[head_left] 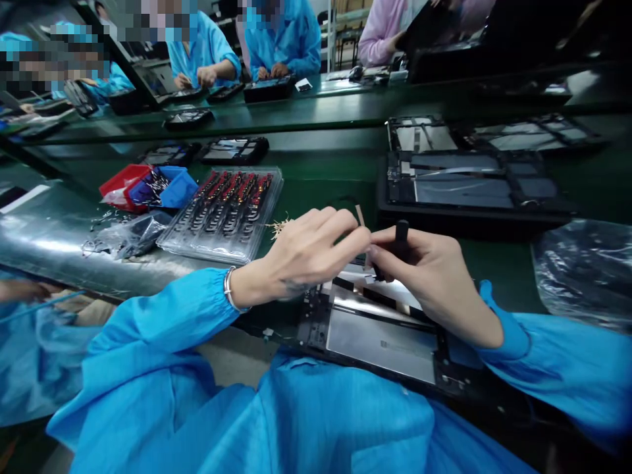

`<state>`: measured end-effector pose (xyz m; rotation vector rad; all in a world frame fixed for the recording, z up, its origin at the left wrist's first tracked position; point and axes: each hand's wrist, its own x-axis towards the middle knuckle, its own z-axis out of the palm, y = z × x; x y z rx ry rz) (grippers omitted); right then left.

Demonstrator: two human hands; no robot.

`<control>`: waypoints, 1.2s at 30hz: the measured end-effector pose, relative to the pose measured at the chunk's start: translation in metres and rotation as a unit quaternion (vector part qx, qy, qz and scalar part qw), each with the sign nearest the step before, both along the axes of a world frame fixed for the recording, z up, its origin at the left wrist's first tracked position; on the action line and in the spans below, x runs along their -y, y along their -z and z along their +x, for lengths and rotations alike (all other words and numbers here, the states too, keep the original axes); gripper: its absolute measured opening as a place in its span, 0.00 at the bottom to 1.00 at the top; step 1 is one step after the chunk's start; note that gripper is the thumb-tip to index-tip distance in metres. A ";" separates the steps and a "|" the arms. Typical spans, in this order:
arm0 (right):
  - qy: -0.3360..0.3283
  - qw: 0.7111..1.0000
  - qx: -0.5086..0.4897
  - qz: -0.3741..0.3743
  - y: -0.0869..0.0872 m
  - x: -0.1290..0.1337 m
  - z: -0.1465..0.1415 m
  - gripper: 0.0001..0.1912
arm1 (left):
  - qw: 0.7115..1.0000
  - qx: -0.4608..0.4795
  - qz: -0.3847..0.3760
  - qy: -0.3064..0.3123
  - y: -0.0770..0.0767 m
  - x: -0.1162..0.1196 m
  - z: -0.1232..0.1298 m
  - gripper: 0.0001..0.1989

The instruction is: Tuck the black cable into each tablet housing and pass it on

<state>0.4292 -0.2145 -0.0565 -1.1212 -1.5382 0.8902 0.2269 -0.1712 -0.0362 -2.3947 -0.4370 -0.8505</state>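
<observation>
My left hand (316, 247) reaches in from the left with thumb and forefinger pinched. A thin tan strip (360, 216) sticks up at those fingertips. My right hand (429, 270) is closed around a slim black tool (402, 232), whose kind I cannot make out. The fingertips of both hands meet or nearly meet. Right below them lies an opened tablet-like device (382, 342) with a silver battery panel and black edges. Part of its upper side is hidden by my hands.
Left of my hands is a clear plastic tray (170, 247) of small red-and-black parts. Behind it stand a red bin (116, 186) and a blue bin (180, 191). More opened devices (464, 187) are stacked at the right, near a plastic bag (587, 270). Co-workers sit across the line.
</observation>
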 end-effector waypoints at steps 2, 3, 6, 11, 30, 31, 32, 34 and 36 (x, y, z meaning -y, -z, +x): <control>0.014 0.998 0.042 0.037 0.002 0.000 0.001 0.06 | 0.999 -0.028 -0.012 -0.040 -0.002 0.002 0.001 0.10; 0.020 0.996 0.061 0.054 0.003 0.000 0.001 0.06 | 0.998 -0.038 -0.019 -0.050 -0.002 0.003 0.001 0.10; 0.023 0.986 0.120 0.114 0.008 -0.002 0.004 0.07 | 0.995 -0.058 -0.048 -0.072 -0.003 0.007 0.002 0.10; -0.004 0.965 0.190 0.180 0.008 -0.005 0.008 0.06 | 0.991 -0.084 -0.065 -0.083 -0.006 0.012 0.002 0.12; 0.026 0.993 0.079 -0.089 0.002 -0.010 0.008 0.18 | 0.865 -0.233 -0.309 -0.318 0.021 -0.052 -0.092 0.14; 0.028 0.992 0.074 -0.097 0.004 -0.010 0.008 0.18 | 0.867 -0.237 -0.305 -0.313 0.019 -0.051 -0.092 0.15; 0.031 0.992 0.067 -0.103 0.005 -0.009 0.008 0.18 | 0.874 -0.232 -0.294 -0.310 0.018 -0.049 -0.091 0.17; 0.034 0.992 0.036 -0.118 0.009 -0.008 0.007 0.19 | 0.903 -0.171 -0.259 -0.296 0.016 -0.044 -0.084 0.19; 0.025 0.991 -0.010 -0.131 0.011 -0.005 0.004 0.20 | 0.935 -0.045 -0.264 -0.231 0.018 -0.039 -0.068 0.16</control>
